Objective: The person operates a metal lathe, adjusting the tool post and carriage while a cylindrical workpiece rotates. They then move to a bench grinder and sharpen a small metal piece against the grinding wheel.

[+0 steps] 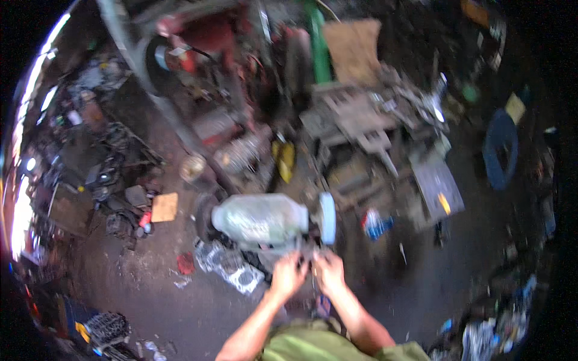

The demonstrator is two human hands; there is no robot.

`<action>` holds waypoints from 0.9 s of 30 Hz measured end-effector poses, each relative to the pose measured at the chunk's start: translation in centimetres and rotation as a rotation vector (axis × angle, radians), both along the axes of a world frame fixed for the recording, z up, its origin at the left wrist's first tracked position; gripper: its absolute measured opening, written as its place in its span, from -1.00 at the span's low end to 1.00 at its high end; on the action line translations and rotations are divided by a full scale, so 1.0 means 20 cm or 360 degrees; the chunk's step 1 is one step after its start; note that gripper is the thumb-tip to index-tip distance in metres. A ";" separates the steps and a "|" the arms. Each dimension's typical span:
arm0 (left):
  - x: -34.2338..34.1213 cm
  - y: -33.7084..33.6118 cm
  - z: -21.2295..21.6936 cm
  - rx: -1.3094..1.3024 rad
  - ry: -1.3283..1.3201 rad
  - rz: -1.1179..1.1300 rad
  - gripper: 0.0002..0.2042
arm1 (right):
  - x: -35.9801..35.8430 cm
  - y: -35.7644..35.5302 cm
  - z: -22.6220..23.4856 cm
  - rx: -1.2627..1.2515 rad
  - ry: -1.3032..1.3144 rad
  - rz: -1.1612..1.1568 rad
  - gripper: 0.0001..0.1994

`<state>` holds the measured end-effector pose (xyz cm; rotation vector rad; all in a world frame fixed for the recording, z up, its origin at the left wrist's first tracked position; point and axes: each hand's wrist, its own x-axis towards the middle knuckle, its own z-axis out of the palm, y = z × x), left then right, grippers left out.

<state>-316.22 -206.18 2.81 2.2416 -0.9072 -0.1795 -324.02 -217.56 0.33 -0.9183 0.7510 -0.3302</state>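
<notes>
Both hands meet just below the big plastic-wrapped machine [260, 219] on the floor. The left hand [288, 274] and right hand [329, 271] pinch a small blurry part [312, 260] between them.

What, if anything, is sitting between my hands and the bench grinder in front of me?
Nothing visible. The left hand and right hand meet close together right at the near edge of the bench grinder, below its pale wheel. The blur hides whether the fingers grip a small part.
</notes>
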 end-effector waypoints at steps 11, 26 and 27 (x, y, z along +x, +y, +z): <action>-0.31 0.92 -0.15 -0.0339 0.0282 0.0572 -0.86 | 0.00 0.61 -0.19 -0.0680 0.0077 0.1335 -0.66; -0.23 3.13 -0.28 0.0175 0.0544 0.1352 -0.53 | 0.66 2.23 -0.37 -0.0625 0.0473 0.2142 -0.65; -0.26 3.26 -0.31 0.0175 0.0662 0.1494 -0.56 | 0.69 2.27 -0.43 -0.0644 0.0597 0.2071 -0.66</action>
